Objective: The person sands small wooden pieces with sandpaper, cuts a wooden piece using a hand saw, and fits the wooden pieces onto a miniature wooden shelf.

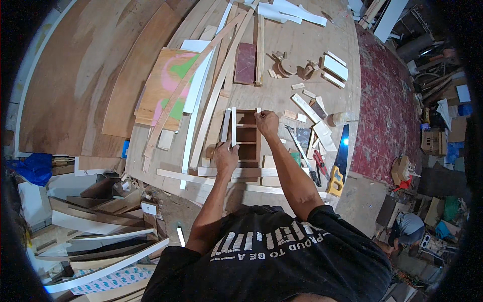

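A small wooden shelf frame [246,135] with several compartments lies on the worktable in front of me. Along its left side runs a narrow white strip [234,121]. My left hand [226,157] is closed at the near end of this strip, fingers pinched on it. My right hand [267,123] is closed at the far right corner of the frame, its fingertips on the right side panel, where a bit of white edge shows. My fingers partly cover that corner. Another white-faced strip [226,126] lies just left of the frame.
Long wooden strips [221,85] lie left of the frame. At right are a yellow-handled handsaw [336,181], red-handled pliers [320,162] and offcuts [322,133]. A crosswise strip [241,172] lies near me. Another person [406,229] crouches on the floor at right.
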Tool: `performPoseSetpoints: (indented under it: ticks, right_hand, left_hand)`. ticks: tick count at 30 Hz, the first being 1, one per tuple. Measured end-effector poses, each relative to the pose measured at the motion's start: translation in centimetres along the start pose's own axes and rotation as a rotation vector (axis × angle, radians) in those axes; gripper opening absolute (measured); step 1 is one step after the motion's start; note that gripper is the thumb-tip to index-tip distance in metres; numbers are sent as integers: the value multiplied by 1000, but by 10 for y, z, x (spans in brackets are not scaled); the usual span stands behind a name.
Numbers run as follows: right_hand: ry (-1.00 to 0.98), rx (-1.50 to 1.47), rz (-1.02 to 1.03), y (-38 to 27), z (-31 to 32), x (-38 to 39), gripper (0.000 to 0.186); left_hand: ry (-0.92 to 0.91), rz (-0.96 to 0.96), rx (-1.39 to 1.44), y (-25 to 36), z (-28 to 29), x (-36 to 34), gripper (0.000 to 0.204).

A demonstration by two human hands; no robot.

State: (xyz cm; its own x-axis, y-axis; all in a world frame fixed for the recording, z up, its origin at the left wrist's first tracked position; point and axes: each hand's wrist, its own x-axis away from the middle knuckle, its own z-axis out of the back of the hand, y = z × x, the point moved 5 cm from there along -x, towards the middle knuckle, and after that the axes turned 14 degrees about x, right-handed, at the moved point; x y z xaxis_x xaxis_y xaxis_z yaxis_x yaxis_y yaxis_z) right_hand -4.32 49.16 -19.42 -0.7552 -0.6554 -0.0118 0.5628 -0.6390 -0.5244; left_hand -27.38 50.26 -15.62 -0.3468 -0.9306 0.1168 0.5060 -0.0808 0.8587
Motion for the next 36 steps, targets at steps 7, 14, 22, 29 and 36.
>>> performPoseSetpoints:
  ticks: [7, 14, 22, 29, 36]
  right_hand:
    - [-73, -8, -13, 9, 19, 10, 39]
    - [-251, -97, -16, 24, 48, 86, 35]
    - [-275, -37, -14, 31, 49, 147, 34]
    - [-184, -238, 156, -12, 93, 155, 25]
    - [-238, -189, 472, -76, 100, 148, 35]
  left_hand:
    - [-42, 0, 41, 2, 2, -2, 39]
    - [-47, 40, 46, -12, 9, 14, 42]
    - [-87, 30, -28, 0, 12, 24, 40]
    - [38, 182, 518, -17, 21, 20, 39]
    - [-27, 342, 1061, 23, -12, 8, 37]
